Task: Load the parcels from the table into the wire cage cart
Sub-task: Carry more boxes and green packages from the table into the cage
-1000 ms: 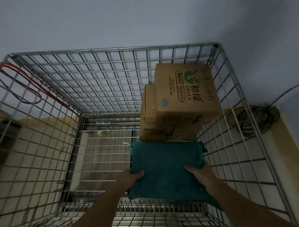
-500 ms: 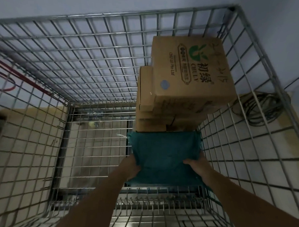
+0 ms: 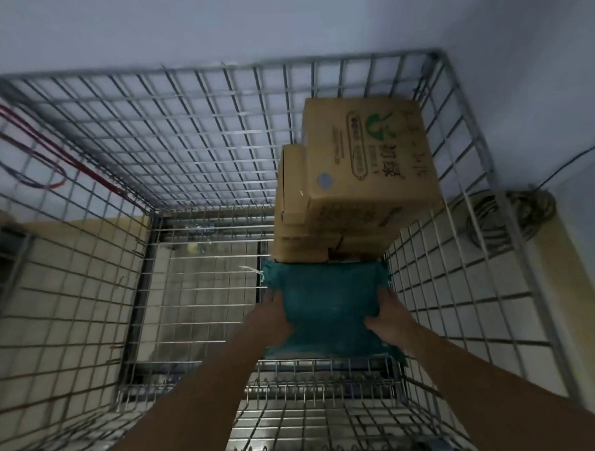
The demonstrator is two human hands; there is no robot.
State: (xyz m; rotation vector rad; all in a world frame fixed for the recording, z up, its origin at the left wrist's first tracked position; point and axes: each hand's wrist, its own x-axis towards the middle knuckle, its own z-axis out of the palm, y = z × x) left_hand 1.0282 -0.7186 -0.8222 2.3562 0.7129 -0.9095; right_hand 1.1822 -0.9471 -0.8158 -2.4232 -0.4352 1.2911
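A teal woven parcel lies low inside the wire cage cart, near its floor at the right side. My left hand holds the parcel's left edge and my right hand holds its right edge. Both arms reach down over the cart's near rim. Just behind the parcel stands a stack of brown cardboard boxes, the top one printed with a green logo and characters.
The cart's left half shows bare wire floor over pale tiles. A red cord hangs outside the left wall. Coiled dark cable lies on the floor outside the right wall, against a grey wall.
The teal parcel has gone lower into the cart, with both hands still on its sides. The view has shifted, so the cart's far rim sits lower in frame.
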